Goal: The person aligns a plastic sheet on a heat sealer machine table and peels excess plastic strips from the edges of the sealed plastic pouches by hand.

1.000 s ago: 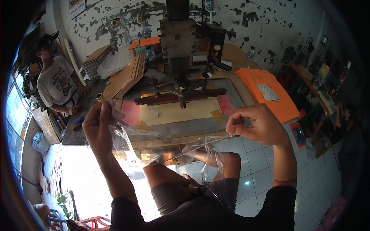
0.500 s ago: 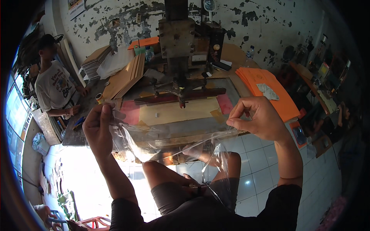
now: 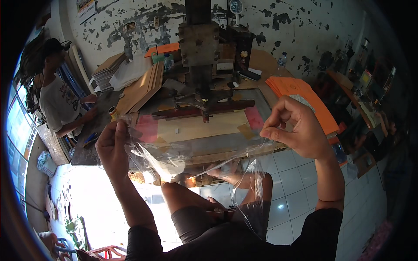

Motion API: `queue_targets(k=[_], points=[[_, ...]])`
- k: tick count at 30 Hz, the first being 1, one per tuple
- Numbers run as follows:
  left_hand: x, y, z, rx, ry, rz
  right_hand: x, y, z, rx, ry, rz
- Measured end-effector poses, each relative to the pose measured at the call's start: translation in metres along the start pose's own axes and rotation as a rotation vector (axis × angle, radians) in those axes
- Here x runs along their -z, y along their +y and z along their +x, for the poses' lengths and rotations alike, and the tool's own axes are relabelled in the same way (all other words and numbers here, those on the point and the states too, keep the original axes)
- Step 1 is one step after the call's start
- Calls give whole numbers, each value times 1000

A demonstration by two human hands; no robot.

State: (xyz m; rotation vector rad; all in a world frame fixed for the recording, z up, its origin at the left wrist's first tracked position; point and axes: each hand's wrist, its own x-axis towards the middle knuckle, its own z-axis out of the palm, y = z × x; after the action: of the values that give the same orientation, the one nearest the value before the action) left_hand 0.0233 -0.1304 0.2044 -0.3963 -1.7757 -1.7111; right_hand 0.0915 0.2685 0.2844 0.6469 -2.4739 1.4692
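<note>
At 9 o'clock, L hand (image 3: 114, 141) pinches clear plastic film (image 3: 174, 163) thumb-to-finger; film hangs slack btwn hands, approx. 6 o'clock, prob. held by edges so it spreads. Press head (image 3: 199, 45) at 12. R hand (image 3: 294, 126), 3 o'clock, pinches film too, near orange sheet stack (image 3: 315, 95).
</note>
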Motion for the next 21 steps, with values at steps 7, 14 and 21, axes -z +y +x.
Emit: queue_targets(k=[7, 14, 21], points=[[-3, 1, -5, 8, 11, -32, 3, 12, 0, 109, -22, 16], [-9, 8, -12, -36, -7, 72, 14, 18, 0, 143, -36, -22], [-40, 27, -23, 123, -129, -90, 12, 52, -10, 85, 117, 194]])
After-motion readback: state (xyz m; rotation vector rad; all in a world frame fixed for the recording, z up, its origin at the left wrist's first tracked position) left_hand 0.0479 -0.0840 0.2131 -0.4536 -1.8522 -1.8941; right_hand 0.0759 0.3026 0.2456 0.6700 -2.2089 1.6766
